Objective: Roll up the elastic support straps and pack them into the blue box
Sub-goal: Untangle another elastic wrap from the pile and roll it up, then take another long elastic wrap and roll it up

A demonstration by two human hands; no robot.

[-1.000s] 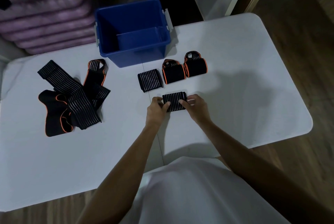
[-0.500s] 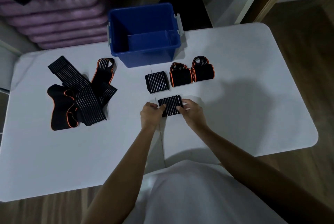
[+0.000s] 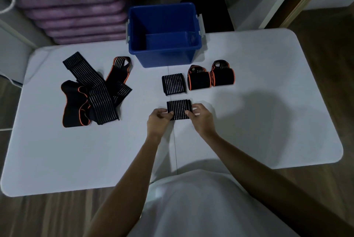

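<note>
Left hand: my left hand [image 3: 159, 120] grips the left end of the striped roll [image 3: 179, 109], fingers [image 3: 166, 115] curled onto it.
Right hand: my right hand [image 3: 200, 117] grips the right end of the same roll, fingers curled over its edge.
Striped roll: lies on the white worktop [image 3: 268, 121], directly in front of me, between both hands.
Finished rolls: a second striped roll [image 3: 174, 84] sits just beyond; two orange-edged rolls [image 3: 210, 77] stand side by side to its right, touching each other.
Blue box [image 3: 164, 55]: open, at the far edge of the worktop, beyond the rolls; nothing visible inside.
Loose straps [image 3: 93, 91]: an overlapping heap of unrolled black, striped and orange-trimmed straps lies on the left, well apart from my hands.
</note>
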